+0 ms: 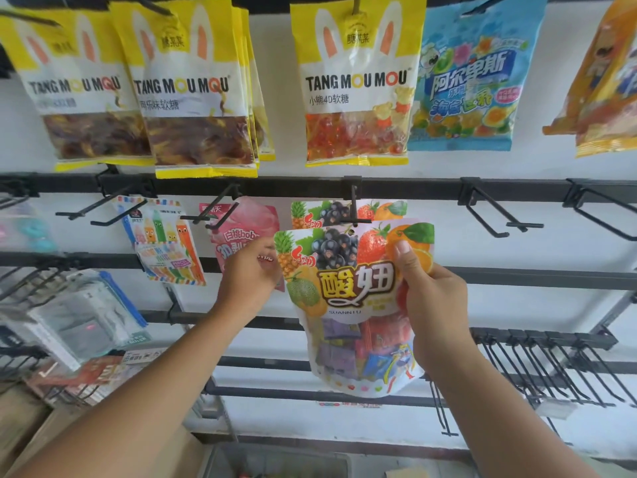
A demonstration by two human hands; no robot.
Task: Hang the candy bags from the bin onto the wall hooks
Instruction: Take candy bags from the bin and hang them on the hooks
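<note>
Up at the display wall [537,163], a person holds a fruit-printed candy bag [348,288] with both hands, its top edge just below the tip of a black hook [354,208]. The left hand [250,270] pinches the bag's upper left corner; the right hand [434,298] grips its right edge, thumb on the front. A matching bag [381,209] hangs behind on that hook.

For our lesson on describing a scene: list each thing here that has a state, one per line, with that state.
Fruit candy bag: held up by both hands, not on a hook.
Left hand: grips the bag's left edge.
Right hand: pinches its right edge.
Middle hook: carries a matching bag.
Right-hand hook: bare.
Yellow bags: hanging.
</note>
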